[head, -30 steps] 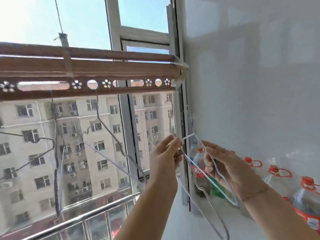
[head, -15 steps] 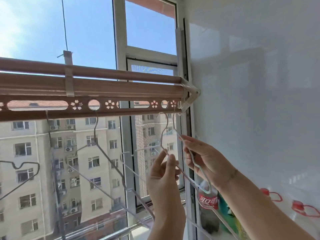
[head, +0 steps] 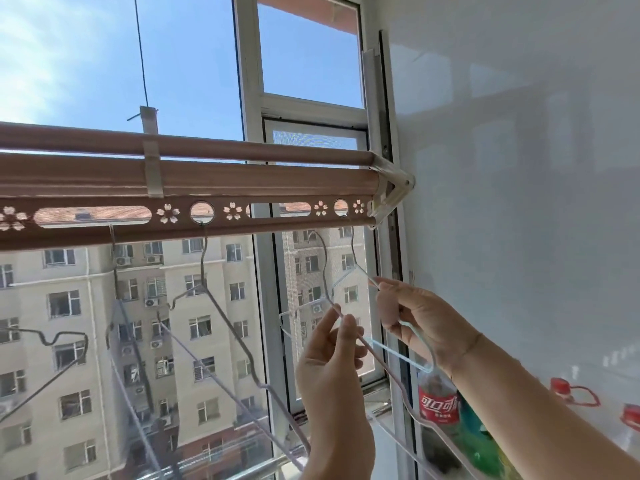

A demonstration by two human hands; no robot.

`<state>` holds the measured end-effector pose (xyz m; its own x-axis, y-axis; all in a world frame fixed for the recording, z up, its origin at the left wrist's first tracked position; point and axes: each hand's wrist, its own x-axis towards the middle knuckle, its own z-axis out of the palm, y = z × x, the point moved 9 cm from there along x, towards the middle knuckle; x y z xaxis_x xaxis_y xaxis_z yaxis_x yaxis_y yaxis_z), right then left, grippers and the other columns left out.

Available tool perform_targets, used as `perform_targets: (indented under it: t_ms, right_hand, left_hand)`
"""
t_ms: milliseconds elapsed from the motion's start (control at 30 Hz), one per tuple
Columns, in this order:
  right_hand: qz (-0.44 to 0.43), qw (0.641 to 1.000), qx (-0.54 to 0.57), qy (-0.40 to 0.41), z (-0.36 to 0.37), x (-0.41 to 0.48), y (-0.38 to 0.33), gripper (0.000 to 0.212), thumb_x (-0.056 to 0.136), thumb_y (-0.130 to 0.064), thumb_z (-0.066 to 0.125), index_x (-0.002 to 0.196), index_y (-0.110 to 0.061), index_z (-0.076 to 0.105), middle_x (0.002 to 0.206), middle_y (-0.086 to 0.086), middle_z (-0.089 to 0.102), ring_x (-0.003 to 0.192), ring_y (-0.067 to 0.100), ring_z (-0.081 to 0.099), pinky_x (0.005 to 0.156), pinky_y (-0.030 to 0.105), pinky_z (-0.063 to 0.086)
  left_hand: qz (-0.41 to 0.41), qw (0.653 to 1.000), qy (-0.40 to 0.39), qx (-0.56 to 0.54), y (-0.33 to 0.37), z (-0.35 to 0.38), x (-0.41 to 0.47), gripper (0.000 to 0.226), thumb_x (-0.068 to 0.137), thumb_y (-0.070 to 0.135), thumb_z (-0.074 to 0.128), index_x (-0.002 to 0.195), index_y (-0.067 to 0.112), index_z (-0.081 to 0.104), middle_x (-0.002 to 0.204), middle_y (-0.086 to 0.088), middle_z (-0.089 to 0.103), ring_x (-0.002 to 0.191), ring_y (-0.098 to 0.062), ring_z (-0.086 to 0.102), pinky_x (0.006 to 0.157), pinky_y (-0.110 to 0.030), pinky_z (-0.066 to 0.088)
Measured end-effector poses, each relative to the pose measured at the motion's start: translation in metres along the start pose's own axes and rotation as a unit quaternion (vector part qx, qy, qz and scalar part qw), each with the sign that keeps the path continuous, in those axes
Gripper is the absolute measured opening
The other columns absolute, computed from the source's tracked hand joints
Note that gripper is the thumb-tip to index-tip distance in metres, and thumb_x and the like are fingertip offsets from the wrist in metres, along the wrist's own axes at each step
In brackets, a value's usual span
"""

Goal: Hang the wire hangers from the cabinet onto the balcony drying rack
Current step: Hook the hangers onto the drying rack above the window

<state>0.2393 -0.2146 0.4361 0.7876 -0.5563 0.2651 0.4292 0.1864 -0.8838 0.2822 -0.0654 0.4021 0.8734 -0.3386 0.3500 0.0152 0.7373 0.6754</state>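
The drying rack [head: 242, 181] is a set of pinkish-brown horizontal bars. Its lower strip is pierced by round holes, slots and flower cut-outs. A grey wire hanger [head: 227, 326] hangs tilted from 1 round hole. The left hand [head: 329, 368] pinches a white hanger [head: 326, 285] at its neck, with the hook just under the strip. The right hand [head: 415, 317] grips a pale blue hanger [head: 398, 355], whose hook reaches up to the round hole nearest the rack's right end.
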Motion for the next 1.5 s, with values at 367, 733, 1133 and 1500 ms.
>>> perform_targets:
  t_ms: [367,733,1133,1500]
  right_hand:
    - [-0.026,0.978,-0.187,0.084,-0.039,-0.079,-0.002,0.049,0.063,-0.042,0.066,0.105,-0.015,0.062,0.087,-0.006,0.060,0.087,0.014,0.050,0.077,0.027,0.039]
    - [0.049,0.974,-0.214,-0.053,0.003,-0.171,0.003,0.049,0.067,-0.053,0.056,0.093,-0.014,0.071,0.089,0.003,0.073,0.092,0.020,0.061,0.085,0.031,0.043]
    - [0.088,0.986,-0.071,-0.122,0.041,-0.168,0.012,0.025,0.075,-0.010,0.064,0.098,0.000,0.069,0.065,0.004,0.061,0.054,0.009,0.051,0.049,0.014,0.044]
    - [0.029,0.993,-0.086,-0.078,0.071,-0.125,-0.007,0.017,0.084,-0.004,0.057,0.096,-0.002,0.069,0.064,0.004,0.061,0.054,0.010,0.049,0.047,0.014,0.042]
  left_hand:
    - [-0.012,0.999,-0.026,0.045,0.013,-0.006,-0.016,0.040,0.082,0.017,0.068,0.120,0.007,0.062,0.078,0.001,0.064,0.057,-0.006,0.053,0.067,-0.023,0.044]
    - [-0.018,0.997,0.002,0.075,0.026,-0.003,-0.056,0.037,0.083,0.010,0.066,0.119,0.013,0.061,0.081,-0.003,0.062,0.060,-0.004,0.057,0.065,-0.020,0.046]
    - [-0.003,0.989,-0.013,0.145,0.052,-0.025,-0.082,0.049,0.084,0.024,0.064,0.130,0.013,0.051,0.102,-0.004,0.065,0.085,-0.014,0.061,0.072,-0.027,0.046]
    - [-0.003,0.983,-0.047,0.178,0.068,-0.059,-0.067,0.054,0.080,0.027,0.065,0.131,0.017,0.050,0.105,-0.007,0.065,0.082,-0.013,0.062,0.064,-0.021,0.046]
